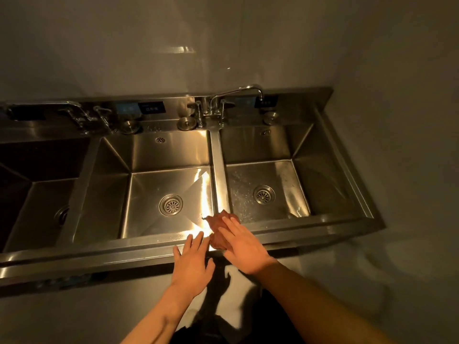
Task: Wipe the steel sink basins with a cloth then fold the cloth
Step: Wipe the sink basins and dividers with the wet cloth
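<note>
A small reddish-brown cloth point(216, 227) lies bunched on the front rim of the steel sink point(139, 247), where the divider between the middle basin point(149, 189) and the right basin point(285, 180) meets the rim. My right hand point(242, 244) rests flat on the cloth with fingers spread, covering its right part. My left hand point(192, 261) hovers over the front rim just left of the cloth, fingers apart, holding nothing. The right basin floor shows water drops.
A third, darker basin point(37, 189) sits at the far left. A swivel faucet point(236, 94) stands behind the divider, another faucet point(79, 112) at the back left. Round drain knobs and control panels line the back ledge. Walls close in behind and to the right.
</note>
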`<state>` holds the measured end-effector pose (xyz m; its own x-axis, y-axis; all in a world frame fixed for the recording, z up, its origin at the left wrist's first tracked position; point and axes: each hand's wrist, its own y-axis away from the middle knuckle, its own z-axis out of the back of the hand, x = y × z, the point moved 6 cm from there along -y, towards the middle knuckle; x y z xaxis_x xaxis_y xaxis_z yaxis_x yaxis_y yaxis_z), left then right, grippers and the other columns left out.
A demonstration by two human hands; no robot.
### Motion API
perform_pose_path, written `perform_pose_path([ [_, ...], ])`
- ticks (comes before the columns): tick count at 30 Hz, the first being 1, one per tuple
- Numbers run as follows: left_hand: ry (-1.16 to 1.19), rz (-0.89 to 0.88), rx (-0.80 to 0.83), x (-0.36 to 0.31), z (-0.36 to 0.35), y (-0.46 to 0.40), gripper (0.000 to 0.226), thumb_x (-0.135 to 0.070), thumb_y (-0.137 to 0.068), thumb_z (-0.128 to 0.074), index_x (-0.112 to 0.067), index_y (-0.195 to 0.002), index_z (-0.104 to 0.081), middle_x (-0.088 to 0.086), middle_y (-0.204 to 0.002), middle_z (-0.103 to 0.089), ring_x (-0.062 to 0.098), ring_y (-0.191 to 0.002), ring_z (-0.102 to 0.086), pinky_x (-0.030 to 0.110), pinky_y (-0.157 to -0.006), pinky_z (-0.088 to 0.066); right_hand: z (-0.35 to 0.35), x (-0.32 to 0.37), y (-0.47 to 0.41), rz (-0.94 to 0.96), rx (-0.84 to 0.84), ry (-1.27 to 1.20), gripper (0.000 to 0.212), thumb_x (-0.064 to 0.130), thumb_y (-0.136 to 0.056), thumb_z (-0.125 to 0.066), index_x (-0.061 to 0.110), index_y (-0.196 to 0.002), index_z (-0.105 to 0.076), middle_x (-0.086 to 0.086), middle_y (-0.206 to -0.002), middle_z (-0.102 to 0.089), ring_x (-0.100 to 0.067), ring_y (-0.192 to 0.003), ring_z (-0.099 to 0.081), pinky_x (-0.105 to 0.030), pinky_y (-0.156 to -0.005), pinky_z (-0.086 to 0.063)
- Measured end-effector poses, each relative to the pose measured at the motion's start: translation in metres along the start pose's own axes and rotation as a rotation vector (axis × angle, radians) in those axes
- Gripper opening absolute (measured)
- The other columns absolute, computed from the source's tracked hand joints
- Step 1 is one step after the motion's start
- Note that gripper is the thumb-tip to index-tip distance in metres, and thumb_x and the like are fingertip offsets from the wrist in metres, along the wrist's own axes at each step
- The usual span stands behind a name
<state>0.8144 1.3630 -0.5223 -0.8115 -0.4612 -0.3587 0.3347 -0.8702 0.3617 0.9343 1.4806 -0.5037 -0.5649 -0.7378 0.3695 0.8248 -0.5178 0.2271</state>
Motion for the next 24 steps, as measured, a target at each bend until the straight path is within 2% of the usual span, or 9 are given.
perform_pose_path([
  [4,-0.027,-0.005,-0.003,-0.049,-0.02,-0.01,0.071,-0.047,-0.097,-0.042,-0.036,-0.163,-0.018,-0.005,-0.174,-0.011,0.026,-0.161,-0.004,0.06,-0.125,-0.002,0.008,-0.054,0.016,-0.012,0.044,-0.012,0.07,0.032,-0.092,-0.054,0.026,-0.158,-0.031,0.0,-0.171,-0.008,-0.023,-0.157,-0.008,-0.043,-0.127,-0.02],
  [8,-0.081,-0.042,0.003,-0.102,-0.04,-0.028,0.073,-0.05,-0.097,-0.035,-0.037,-0.164,-0.012,-0.005,-0.174,-0.006,0.025,-0.161,0.003,0.058,-0.125,0.003,0.02,-0.114,0.036,-0.036,0.058,-0.067,0.074,0.034,-0.092,-0.055,0.032,-0.159,-0.025,0.006,-0.171,-0.006,-0.019,-0.158,-0.004,-0.042,-0.126,-0.02],
  [13,-0.079,-0.112,0.033,-0.17,-0.061,-0.053,0.073,-0.053,-0.095,-0.035,-0.039,-0.164,-0.015,-0.003,-0.174,-0.004,0.029,-0.16,0.008,0.057,-0.127,0.0,0.036,-0.187,0.069,-0.079,0.057,-0.1,0.074,0.039,-0.09,-0.052,0.035,-0.159,-0.026,0.012,-0.17,-0.004,-0.014,-0.157,-0.002,-0.042,-0.125,-0.021],
  [16,-0.097,-0.131,0.055,-0.199,-0.072,-0.065,0.074,-0.056,-0.094,-0.032,-0.039,-0.164,-0.017,-0.003,-0.175,-0.002,0.029,-0.16,0.011,0.054,-0.127,0.002,0.05,-0.227,0.091,-0.097,-0.032,-0.158,0.071,0.039,-0.087,-0.053,0.03,-0.156,-0.039,0.01,-0.169,-0.015,-0.014,-0.157,-0.011,-0.042,-0.124,-0.028],
  [19,-0.106,-0.139,0.076,-0.222,-0.08,-0.078,0.074,-0.058,-0.094,-0.029,-0.037,-0.164,-0.019,-0.004,-0.175,0.0,0.028,-0.16,0.012,0.052,-0.127,0.005,0.061,-0.263,0.112,-0.117,-0.14,-0.199,0.064,0.031,-0.087,-0.06,0.021,-0.15,-0.05,0.006,-0.165,-0.029,-0.018,-0.154,-0.025,-0.043,-0.12,-0.037],
  [24,-0.124,-0.187,0.087,-0.253,-0.088,-0.093,0.073,-0.057,-0.094,-0.031,-0.035,-0.163,-0.022,-0.003,-0.174,-0.007,0.027,-0.161,0.004,0.055,-0.128,0.003,0.074,-0.319,0.138,-0.254,-0.13,-0.182,0.066,0.032,-0.09,-0.057,0.024,-0.154,-0.043,0.008,-0.167,-0.022,-0.016,-0.153,-0.023,-0.042,-0.119,-0.038],
])
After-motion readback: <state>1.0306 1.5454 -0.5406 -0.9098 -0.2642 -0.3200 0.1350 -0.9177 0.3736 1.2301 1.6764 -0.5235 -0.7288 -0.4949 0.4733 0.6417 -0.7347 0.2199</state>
